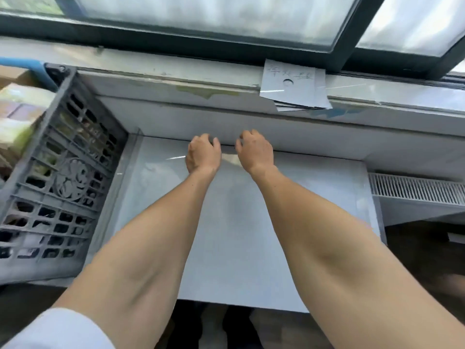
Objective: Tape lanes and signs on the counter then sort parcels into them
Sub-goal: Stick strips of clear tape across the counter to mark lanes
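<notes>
I had both bare forearms stretched forward, side by side. My left hand (203, 153) and right hand (255, 150) sat close together, knuckles up, fingers curled downward.

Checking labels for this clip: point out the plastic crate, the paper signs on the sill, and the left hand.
plastic crate (63, 187): head view, lattice side wall.
paper signs (293, 84): head view, top sheet's middle.
left hand (203, 153): head view, back of hand.
</notes>
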